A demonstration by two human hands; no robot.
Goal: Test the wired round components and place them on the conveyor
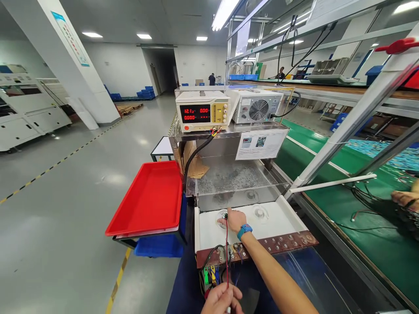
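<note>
My right hand [236, 220], with a blue watch on its wrist, pinches a small dark part with bright spots [225, 216] over the left round fixture of a white tray [242, 233]. From that part a thin red wire [227, 253] runs down towards me. My left hand [222, 300], low in the picture, has its fingers closed around the wire's lower end. Between the hands lies a brown strip [278, 244] with metal studs along the tray's front. Green, yellow and blue clips [212, 274] hang below it.
A lit power supply [203, 111] and a second unit [258, 107] stand on the shelf ahead. To the left is a red tray [150, 196]. At right, another person's hand [406, 198] is by black cables on a green conveyor [360, 205]. A white post [340, 126] slants nearby.
</note>
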